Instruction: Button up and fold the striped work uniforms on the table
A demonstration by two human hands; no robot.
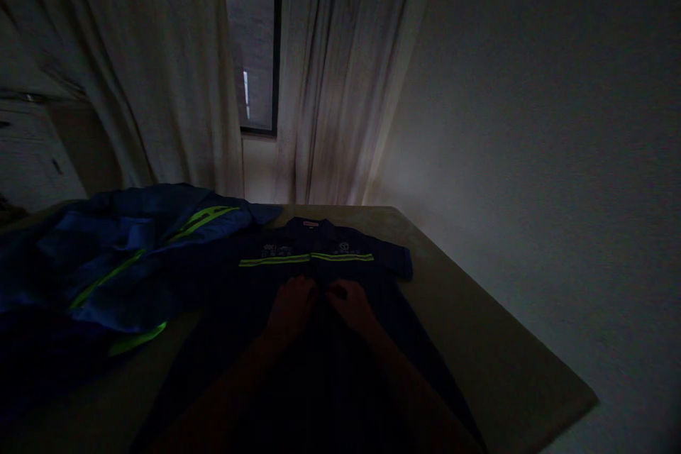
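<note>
A dark blue short-sleeved work shirt (362,266) lies spread out with its collar at the far end. Yellow-green stripes and small printed marks cross its chest. Just below the stripes, my left hand (294,301) is closed in a pinch at the shirt's front opening. Close beside it on the right, my right hand (351,301) pinches the other side of that opening, thumb and forefinger curled together. The two sets of fingertips nearly meet at the middle line. Dim light hides the finer detail between them, and the lower shirt is almost black.
A heap of blue clothes (133,241) with yellow-green bands lies left of the shirt. The table (479,340) runs along a pale wall (532,156) on the right. Curtains (340,71) hang around a narrow window (255,35) behind. A white cabinet (32,149) stands far left.
</note>
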